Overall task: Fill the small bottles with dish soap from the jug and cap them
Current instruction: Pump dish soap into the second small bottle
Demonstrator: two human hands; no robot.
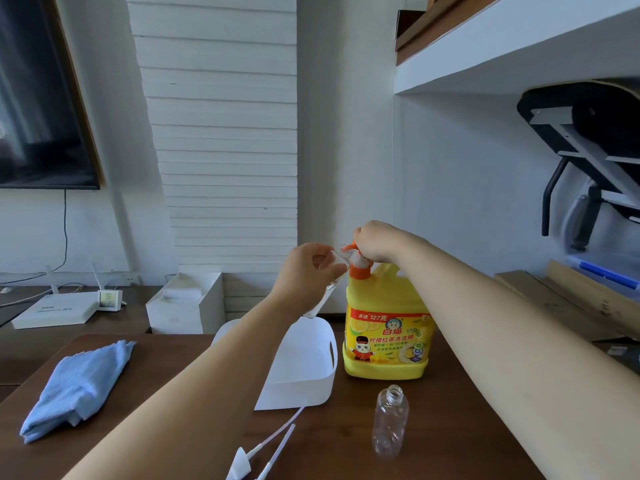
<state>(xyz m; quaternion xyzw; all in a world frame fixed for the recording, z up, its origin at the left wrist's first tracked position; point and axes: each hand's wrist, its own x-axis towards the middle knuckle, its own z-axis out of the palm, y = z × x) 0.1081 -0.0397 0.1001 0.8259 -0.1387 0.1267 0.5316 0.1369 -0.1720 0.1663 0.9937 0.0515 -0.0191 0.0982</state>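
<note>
The left hand (304, 271) grips a clear small bottle (337, 254), tilted with its mouth at the nozzle. The right hand (379, 242) is clenched over the orange pump head (358, 268) of the yellow jug (386, 334) beneath it. Below the right forearm, a second bottle (389, 422) stands uncapped on the desk (450, 427).

A home living room: wall-mounted television (41, 98), router (55, 308), wooden table (346, 445).

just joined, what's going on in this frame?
A person is filling from the yellow jug. The left hand holds a clear small bottle tilted with its mouth at the orange pump, whose head the right hand grips. A second bottle stands empty and uncapped on the table. Two white caps with tubes lie nearby.
</note>
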